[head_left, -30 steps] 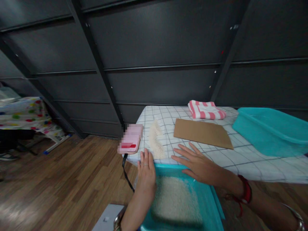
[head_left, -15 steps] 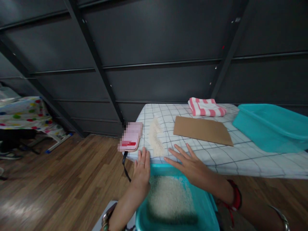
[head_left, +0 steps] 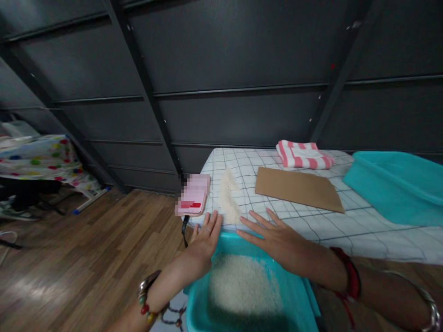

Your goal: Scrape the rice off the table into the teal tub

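A teal tub [head_left: 299,295] half full of white rice [head_left: 244,288] sits below the near edge of a table with a white checked cloth [head_left: 349,223]. A ridge of loose rice [head_left: 229,198] lies on the cloth near its left corner. My left hand [head_left: 204,240] lies flat with fingers together at the table edge, just left of the ridge and touching the tub's rim. My right hand [head_left: 273,237] is spread flat on the cloth over the tub's far rim, fingertips pointing at the rice ridge. Neither hand holds anything.
A brown cardboard sheet [head_left: 299,189] lies mid-table, a folded pink-and-white striped towel [head_left: 304,155] behind it. A second teal tub [head_left: 398,186] stands at the right. A pink device [head_left: 193,199] with a black strap overhangs the left corner. Wooden floor and a polka-dot covered table [head_left: 38,157] lie left.
Both hands have slid slightly leftward along the table edge toward the rice ridge. My left forearm now comes in lower and more from the left. The view shifted a little.
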Action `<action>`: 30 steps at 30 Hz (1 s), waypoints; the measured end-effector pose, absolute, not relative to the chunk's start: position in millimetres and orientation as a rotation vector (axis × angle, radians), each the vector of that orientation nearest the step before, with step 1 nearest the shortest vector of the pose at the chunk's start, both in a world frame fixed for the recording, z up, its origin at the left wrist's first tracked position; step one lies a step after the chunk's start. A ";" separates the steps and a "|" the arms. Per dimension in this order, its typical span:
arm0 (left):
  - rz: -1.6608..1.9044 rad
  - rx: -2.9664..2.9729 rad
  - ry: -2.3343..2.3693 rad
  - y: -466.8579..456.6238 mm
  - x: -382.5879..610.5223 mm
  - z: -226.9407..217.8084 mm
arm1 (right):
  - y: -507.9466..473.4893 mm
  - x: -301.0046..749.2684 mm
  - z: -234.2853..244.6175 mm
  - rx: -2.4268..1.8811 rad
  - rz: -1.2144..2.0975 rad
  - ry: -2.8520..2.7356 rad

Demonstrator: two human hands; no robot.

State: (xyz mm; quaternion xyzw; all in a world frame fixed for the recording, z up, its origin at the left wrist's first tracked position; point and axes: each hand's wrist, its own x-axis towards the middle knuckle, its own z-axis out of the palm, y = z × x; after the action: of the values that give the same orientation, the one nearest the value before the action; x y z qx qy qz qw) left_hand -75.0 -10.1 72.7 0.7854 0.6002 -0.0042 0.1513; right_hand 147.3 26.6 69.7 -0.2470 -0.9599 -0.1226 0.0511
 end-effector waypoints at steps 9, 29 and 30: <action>0.204 2.192 1.760 -7.3 -76.6 53.1 | 22.9 153.3 45.3 -0.873 -0.386 -2.780; 0.369 2.170 1.847 -4.0 -77.3 33.7 | 30.8 126.9 44.7 -1.062 -0.289 -2.619; 0.375 2.185 1.851 -4.0 -77.4 32.2 | 31.7 125.2 41.7 -1.059 -0.292 -2.603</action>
State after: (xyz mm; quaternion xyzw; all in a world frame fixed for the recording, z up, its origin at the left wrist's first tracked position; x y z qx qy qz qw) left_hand -77.4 -4.0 32.2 0.7504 0.6358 0.1290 0.1265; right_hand 125.2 31.7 41.7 -0.3701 -0.9098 -0.1022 0.1574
